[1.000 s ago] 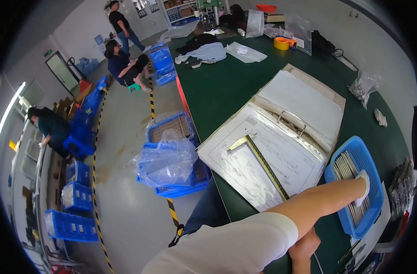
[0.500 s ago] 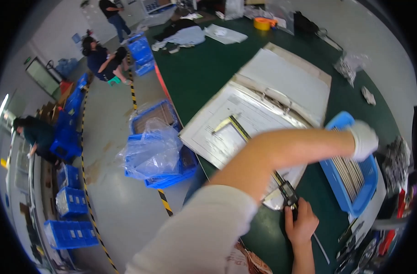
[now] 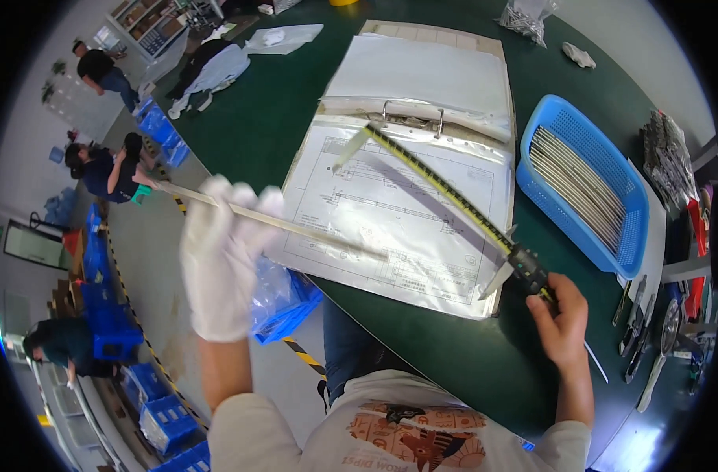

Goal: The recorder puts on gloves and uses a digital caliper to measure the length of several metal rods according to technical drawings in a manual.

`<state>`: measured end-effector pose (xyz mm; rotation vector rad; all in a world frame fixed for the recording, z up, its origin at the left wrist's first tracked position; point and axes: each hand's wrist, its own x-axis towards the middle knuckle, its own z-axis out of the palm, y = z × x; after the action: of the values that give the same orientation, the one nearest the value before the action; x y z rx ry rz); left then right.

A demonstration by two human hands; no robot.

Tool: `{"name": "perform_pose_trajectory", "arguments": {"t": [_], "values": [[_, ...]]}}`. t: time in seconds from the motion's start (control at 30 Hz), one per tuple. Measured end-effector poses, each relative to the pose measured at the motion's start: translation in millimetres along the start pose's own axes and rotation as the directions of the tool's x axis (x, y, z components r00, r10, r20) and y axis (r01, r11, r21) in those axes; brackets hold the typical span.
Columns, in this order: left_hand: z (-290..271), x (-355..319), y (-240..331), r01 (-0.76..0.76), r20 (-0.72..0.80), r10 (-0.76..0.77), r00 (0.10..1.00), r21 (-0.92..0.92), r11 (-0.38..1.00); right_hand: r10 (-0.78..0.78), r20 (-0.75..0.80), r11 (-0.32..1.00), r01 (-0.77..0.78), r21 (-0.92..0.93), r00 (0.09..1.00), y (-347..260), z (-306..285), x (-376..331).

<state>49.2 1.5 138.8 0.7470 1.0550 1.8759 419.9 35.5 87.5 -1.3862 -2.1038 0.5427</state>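
Observation:
My left hand (image 3: 223, 263), in a white glove, is raised left of the binder and closed on a thin metal rod (image 3: 319, 235). The rod slants across, its right end over the drawing sheet. My bare right hand (image 3: 563, 318) grips a digital caliper (image 3: 445, 191) by its slider end; its long beam reaches up and left above the page, jaws spread with nothing between them. Beneath lies an open ring binder (image 3: 422, 71) with a technical drawing (image 3: 311, 200) in a clear sleeve. To its right, a blue mesh basket (image 3: 559, 118) holds many similar rods (image 3: 571, 185).
Hand tools (image 3: 638, 322) lie along the right of the green table (image 3: 406, 338), near bagged metal parts (image 3: 670, 149). A crumpled white glove (image 3: 579, 55) rests at the far right. Blue crates (image 3: 166, 421) stand on the floor at left, where several people are.
My left hand has come back from the basket on the right to the left side, now with a rod in it. The caliper has lifted with my right hand. The view has turned.

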Motion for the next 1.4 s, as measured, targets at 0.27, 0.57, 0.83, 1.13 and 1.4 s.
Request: {"name": "perform_pose_trajectory", "arguments": {"t": [0.27,0.57,0.83,1.13,1.4], "values": [[30,-48,-81,0.405,0.045,-0.406,0.913,-0.228,0.886,-0.048,0.035,0.997,0.046,0.062,0.998,-18,-16,-8],[33,-48,-96,0.437,0.130,-0.418,0.899,-0.214,0.873,-0.100,0.159,0.995,0.102,-0.002,0.982,-19,-2,-4],[33,-48,-100,0.430,0.134,-0.409,0.903,-0.253,0.867,-0.129,0.141,0.991,0.132,-0.014,0.982,-14,3,-2],[28,-55,-97,0.416,0.096,-0.406,0.909,-0.262,0.871,-0.184,0.141,0.980,0.193,-0.055,0.973,-17,7,-1],[41,-52,-96,0.443,0.010,-0.446,0.895,-0.147,0.885,-0.206,0.105,0.968,0.219,-0.125,0.973,-19,4,-1]]}}
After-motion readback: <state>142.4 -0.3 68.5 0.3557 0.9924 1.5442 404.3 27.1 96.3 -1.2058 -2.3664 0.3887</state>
